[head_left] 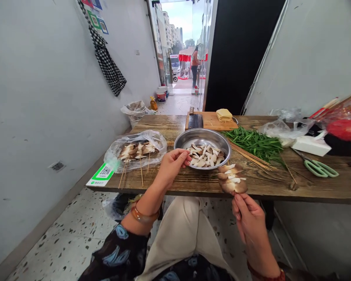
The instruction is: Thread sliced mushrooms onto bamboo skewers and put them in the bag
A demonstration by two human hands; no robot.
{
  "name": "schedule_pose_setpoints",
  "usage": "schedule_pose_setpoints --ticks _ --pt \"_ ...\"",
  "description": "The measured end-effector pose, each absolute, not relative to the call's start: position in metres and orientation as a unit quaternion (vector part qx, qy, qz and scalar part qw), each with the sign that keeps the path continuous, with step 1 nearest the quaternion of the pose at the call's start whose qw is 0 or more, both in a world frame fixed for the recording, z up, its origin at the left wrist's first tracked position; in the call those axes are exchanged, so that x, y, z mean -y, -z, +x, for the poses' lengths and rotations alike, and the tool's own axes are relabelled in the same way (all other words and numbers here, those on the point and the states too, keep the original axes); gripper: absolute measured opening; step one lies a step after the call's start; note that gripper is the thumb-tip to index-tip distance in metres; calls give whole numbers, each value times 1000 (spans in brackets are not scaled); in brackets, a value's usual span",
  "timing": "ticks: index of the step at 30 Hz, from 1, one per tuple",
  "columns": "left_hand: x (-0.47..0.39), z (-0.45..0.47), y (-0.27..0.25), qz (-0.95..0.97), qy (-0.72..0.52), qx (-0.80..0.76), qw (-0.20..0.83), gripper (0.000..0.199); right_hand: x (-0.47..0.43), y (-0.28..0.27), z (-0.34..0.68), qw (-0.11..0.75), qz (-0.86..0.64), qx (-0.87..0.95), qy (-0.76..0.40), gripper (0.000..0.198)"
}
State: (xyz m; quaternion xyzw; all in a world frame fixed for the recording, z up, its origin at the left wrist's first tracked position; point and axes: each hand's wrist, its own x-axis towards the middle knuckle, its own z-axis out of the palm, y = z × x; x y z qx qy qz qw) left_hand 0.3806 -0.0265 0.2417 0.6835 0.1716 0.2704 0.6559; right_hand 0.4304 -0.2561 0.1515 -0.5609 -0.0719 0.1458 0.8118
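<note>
My right hand [248, 212] is closed around the lower end of a mushroom skewer [232, 179], its brown-and-white slices threaded close together in front of the table edge. At the near left rim of a steel bowl [179, 136], the fingers of my left hand [175, 162] are pinched together; what they hold, if anything, is hidden. Torn oyster mushroom pieces [206, 156] lie inside that bowl. To the left, several finished mushroom skewers [139, 150] rest on a clear plastic bag [160, 140], with their sticks pointing toward me.
Bare bamboo skewers [251, 156] lie beside green chives [254, 142]. Behind the bowl, a cleaver [195, 121] and stacked tofu sheets [224, 114] sit on a cutting board [212, 124]. Green-handled scissors [321, 168] are at right, a QR-code card [101, 175] at left.
</note>
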Motion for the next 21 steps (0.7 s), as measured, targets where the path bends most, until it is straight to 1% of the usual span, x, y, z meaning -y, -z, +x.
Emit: schedule_pose_setpoints --ticks 7,10,13,18,21 --pt "6 426 -249 738 -301 -182 576 21 254 -158 458 823 -552 75 -108 24" --pt "-6 439 -249 779 -298 -189 519 21 250 -156 469 833 -538 74 -107 23" --pt "-11 447 -248 850 -253 -166 432 19 247 -151 479 837 -532 71 -106 23" --pt "-3 456 -244 945 -132 -83 287 14 246 -147 491 839 -527 78 -111 22" --pt "4 462 -242 976 -89 -83 182 12 244 -148 493 828 -545 78 -108 22"
